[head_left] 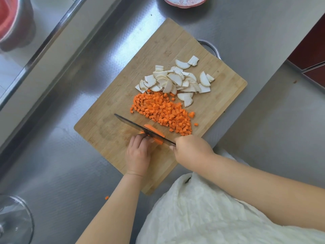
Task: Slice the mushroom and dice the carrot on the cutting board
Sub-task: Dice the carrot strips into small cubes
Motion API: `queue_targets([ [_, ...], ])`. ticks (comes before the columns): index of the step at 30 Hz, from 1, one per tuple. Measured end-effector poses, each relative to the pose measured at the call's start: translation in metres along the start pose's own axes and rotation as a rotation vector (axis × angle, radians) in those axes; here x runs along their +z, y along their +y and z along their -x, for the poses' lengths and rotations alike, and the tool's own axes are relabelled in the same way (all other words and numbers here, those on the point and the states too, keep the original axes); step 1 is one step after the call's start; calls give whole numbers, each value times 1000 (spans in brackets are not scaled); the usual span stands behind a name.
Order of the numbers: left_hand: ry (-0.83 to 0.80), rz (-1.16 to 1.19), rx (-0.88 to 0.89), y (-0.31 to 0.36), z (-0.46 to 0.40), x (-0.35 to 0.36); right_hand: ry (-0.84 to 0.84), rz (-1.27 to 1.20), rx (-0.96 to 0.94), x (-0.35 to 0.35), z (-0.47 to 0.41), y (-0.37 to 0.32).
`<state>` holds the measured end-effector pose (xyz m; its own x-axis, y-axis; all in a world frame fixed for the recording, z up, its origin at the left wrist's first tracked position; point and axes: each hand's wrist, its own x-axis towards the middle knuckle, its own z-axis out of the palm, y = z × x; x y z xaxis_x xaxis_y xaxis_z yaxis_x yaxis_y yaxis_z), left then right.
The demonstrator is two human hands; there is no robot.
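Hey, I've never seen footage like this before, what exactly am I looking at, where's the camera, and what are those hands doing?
There is no machine here: a person wears a camera on the head, looking down at their own two hands.

On a steel counter lies a wooden cutting board. On it are a pile of white mushroom slices and a pile of diced carrot.

The right hand grips a knife. The left hand steadies the remaining carrot piece with curled fingers while the blade cuts through it.

One carrot cube lies off the board, on the counter. A patterned dish sits at the top edge.
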<state>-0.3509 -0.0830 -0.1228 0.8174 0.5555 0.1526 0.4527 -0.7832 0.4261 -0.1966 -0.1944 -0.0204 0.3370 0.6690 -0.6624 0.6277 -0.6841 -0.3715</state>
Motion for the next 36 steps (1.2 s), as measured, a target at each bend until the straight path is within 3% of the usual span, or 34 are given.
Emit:
queue_targets([
  [26,18,20,-27,-3,7,4,-67,115,156,12,-3,-18],
  [29,93,59,-56,3,5,-13,-58,131,137,17,0,-19],
  [33,323,202,-91,31,-31,-70,-74,130,150,16,2,-20],
  [34,276,155,-77,39,-49,-85,-73,135,145,17,3,-21],
  [35,121,90,-69,46,-70,-95,-72,142,143,17,2,-21],
  [36,-141,-4,-84,52,-92,-98,-71,147,140,17,2,-21],
])
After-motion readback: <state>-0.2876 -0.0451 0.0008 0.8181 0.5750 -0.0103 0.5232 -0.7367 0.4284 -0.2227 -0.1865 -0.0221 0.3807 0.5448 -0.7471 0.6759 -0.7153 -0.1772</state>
